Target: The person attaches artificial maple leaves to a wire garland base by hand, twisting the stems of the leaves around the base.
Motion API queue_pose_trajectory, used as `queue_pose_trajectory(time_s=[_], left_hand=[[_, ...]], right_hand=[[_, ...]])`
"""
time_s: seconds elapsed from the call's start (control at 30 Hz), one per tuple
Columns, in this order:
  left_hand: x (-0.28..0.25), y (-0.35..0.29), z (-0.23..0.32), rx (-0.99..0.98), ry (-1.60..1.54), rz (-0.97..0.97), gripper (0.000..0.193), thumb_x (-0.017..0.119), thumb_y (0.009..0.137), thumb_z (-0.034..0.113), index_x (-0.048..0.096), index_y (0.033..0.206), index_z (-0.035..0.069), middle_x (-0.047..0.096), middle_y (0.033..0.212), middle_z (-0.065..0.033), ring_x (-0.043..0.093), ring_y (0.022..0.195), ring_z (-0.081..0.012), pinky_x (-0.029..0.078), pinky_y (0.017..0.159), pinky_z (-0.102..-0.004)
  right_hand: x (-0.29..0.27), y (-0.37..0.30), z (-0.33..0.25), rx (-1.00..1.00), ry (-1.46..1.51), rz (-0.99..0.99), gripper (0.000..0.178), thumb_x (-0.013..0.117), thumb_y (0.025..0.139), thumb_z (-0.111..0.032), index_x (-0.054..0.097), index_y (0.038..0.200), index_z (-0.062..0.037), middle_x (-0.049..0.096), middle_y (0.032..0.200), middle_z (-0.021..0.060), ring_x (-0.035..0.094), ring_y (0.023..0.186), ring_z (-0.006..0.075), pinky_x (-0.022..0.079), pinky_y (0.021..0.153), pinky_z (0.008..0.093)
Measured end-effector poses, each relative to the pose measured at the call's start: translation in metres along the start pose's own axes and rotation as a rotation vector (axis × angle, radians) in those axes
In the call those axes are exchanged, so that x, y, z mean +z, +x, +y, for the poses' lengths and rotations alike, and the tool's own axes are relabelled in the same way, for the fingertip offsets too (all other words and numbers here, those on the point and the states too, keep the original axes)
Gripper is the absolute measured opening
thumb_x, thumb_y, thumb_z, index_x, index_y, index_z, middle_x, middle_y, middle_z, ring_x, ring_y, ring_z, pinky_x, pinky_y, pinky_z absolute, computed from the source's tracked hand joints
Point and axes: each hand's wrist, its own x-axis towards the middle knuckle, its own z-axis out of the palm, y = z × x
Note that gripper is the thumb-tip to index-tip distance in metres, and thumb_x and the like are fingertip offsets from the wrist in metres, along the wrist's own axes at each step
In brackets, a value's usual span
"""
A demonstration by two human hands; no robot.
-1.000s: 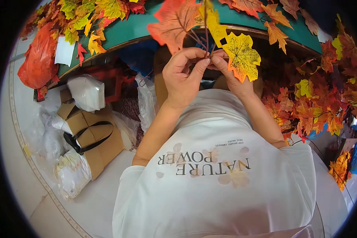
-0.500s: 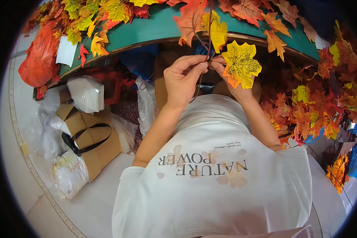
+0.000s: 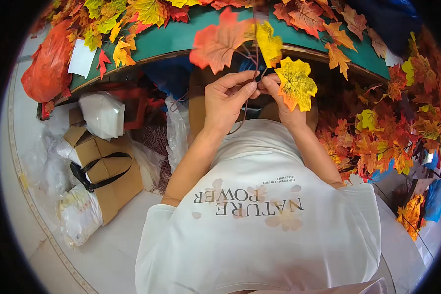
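A thin brown vine stem point(image 3: 245, 109) runs between my hands, and its lower end curves down towards my shirt. My left hand point(image 3: 225, 100) pinches it between thumb and fingertips. Close beside, almost touching, my right hand point(image 3: 290, 113) has its fingertips closed on the thin stalk of a yellow artificial maple leaf point(image 3: 297, 84), which covers part of that hand. Above my fingers, a red-orange leaf point(image 3: 220, 41) and another yellow leaf point(image 3: 268, 44) stand out from the vine. Exactly where the stalk meets the vine is hidden by my fingertips.
A green table point(image 3: 171, 41) curves across the front, heaped with autumn leaves. More leaf garlands point(image 3: 377, 132) hang at the right. Left of me are a red plastic bag point(image 3: 49, 63), a cardboard box point(image 3: 115, 179) with a black strap, and clear plastic bags point(image 3: 81, 213).
The red-orange leaf has swung left and lower, and the yellow leaf by my right hand has tilted and dropped slightly. Both hands keep their pinch in nearly the same place.
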Motion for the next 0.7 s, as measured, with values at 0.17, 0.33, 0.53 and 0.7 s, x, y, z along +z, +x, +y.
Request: queue_pose_trajectory(time_s=[0.17, 0.33, 0.53, 0.7], left_hand=[[0.002, 0.000, -0.003, 0.096, 0.001, 0.001, 0.021, 0.063, 0.082, -0.003, 0.063, 0.103, -0.006, 0.064, 0.088, -0.0081, 0.061, 0.075, -0.0118, 0.050, 0.070, -0.0228], [0.002, 0.000, -0.007, 0.078, -0.036, 0.008, 0.018, 0.063, 0.082, -0.003, 0.062, 0.100, -0.007, 0.064, 0.088, -0.0077, 0.060, 0.075, -0.0114, 0.050, 0.070, -0.0229], [0.004, 0.004, -0.005, 0.127, 0.039, -0.023, 0.017, 0.062, 0.083, -0.002, 0.062, 0.099, -0.006, 0.064, 0.087, -0.0077, 0.059, 0.075, -0.0113, 0.049, 0.069, -0.0228], [0.006, 0.004, -0.006, 0.023, -0.030, -0.062, 0.017, 0.062, 0.083, 0.000, 0.061, 0.099, -0.006, 0.065, 0.085, -0.0085, 0.060, 0.074, -0.0106, 0.048, 0.063, -0.0218]], right_hand=[[0.003, 0.001, -0.008, 0.313, 0.463, 0.043, 0.019, 0.065, 0.086, -0.017, 0.061, 0.094, -0.0002, 0.062, 0.087, 0.0057, 0.061, 0.081, 0.0145, 0.051, 0.077, 0.0269], [0.003, 0.000, -0.005, 0.226, 0.358, 0.006, 0.021, 0.065, 0.086, -0.018, 0.061, 0.096, -0.0001, 0.061, 0.087, 0.0050, 0.059, 0.082, 0.0129, 0.050, 0.077, 0.0263], [0.005, -0.002, 0.004, 0.135, 0.301, -0.001, 0.020, 0.063, 0.087, -0.018, 0.061, 0.096, -0.0001, 0.060, 0.086, 0.0040, 0.058, 0.080, 0.0115, 0.049, 0.076, 0.0258], [0.009, -0.003, 0.008, 0.157, 0.625, 0.062, 0.014, 0.060, 0.089, -0.017, 0.058, 0.089, -0.0034, 0.059, 0.082, 0.0028, 0.058, 0.077, 0.0121, 0.049, 0.075, 0.0263]])
